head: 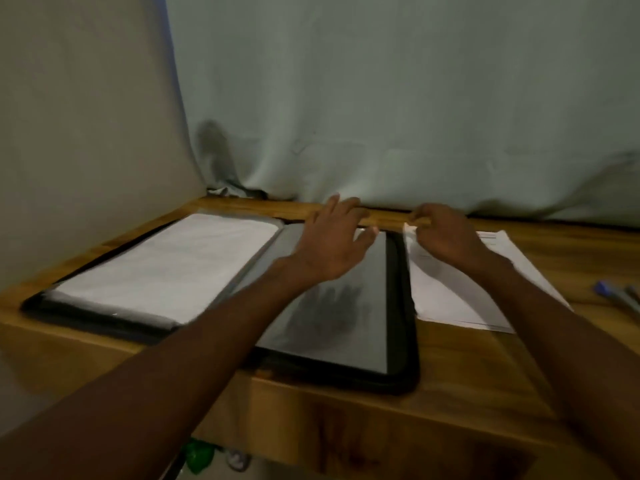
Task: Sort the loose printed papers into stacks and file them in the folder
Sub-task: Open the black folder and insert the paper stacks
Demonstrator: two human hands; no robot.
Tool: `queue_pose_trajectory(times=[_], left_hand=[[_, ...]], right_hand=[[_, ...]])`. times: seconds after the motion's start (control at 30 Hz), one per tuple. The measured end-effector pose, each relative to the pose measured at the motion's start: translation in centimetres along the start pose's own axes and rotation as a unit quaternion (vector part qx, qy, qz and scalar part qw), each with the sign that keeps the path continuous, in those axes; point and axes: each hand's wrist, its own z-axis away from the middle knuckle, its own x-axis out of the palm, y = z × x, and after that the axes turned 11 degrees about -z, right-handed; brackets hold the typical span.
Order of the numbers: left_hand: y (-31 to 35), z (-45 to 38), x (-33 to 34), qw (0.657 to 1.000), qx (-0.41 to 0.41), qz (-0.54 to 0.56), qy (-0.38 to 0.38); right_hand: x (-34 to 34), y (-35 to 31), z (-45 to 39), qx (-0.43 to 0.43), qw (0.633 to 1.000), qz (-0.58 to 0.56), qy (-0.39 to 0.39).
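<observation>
1. Nearest, on the desk (467, 386): open folder (398, 341), landmark for everything else; its left half already filled with white filed sheets (166, 268), its right half a bare dark pocket.
2. Just right of the folder: loose paper stack (450, 299), still unfiled; pens (620, 296) farther right, well apart.
3. Above the folder's right half: left hand (332, 240), fingers spread, holding nothing.
4. At the stack's far corner, beside the folder: right hand (446, 233), fingers curled, apparently pinching that corner.
5. Judged step: picking up the stack for filing. Next move calls for lifting it clear and sliding it squarely into the bare pocket.
6. Farthest, behind the folder: hanging cloth (381, 98).
</observation>
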Motion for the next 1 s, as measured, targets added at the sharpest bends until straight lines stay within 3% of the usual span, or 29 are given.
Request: queue_pose_trajectory(times=[0.17,0.27,0.37,0.47,0.67,0.8,0.9,1.0], left_hand=[[4.9,-5.1,4.7,0.994,0.051,-0.022,-0.096],[7.2,-8.8,5.5,0.990,-0.009,-0.080,-0.119],[8.4,-11.8,7.2,0.975,-0.075,-0.122,-0.171],[9.6,-12.5,9.5,0.969,-0.121,-0.057,-0.210],[8.8,-11.2,10.8,0.967,-0.183,0.095,-0.146],[8.8,-11.5,10.2,0.908,-0.197,0.357,-0.096],[9.3,-11.8,9.5,0.877,-0.216,0.428,-0.040],[9.5,-12.2,8.2,0.793,-0.241,0.559,-0.005]], right_hand=[[-3.5,6.2,-0.6,0.083,0.990,0.087,0.077],[-4.1,7.0,-1.4,0.155,0.971,0.140,0.117],[-3.4,7.7,-1.3,0.250,0.947,0.189,0.074],[-3.3,8.6,-1.3,0.307,0.931,0.185,0.075],[-4.5,10.0,-2.2,0.319,0.928,0.111,0.157],[-6.1,10.3,-3.6,0.300,0.927,-0.083,0.208],[-6.9,9.8,-3.3,0.249,0.918,-0.161,0.264],[-7.4,8.9,-3.0,0.185,0.897,-0.233,0.328]])
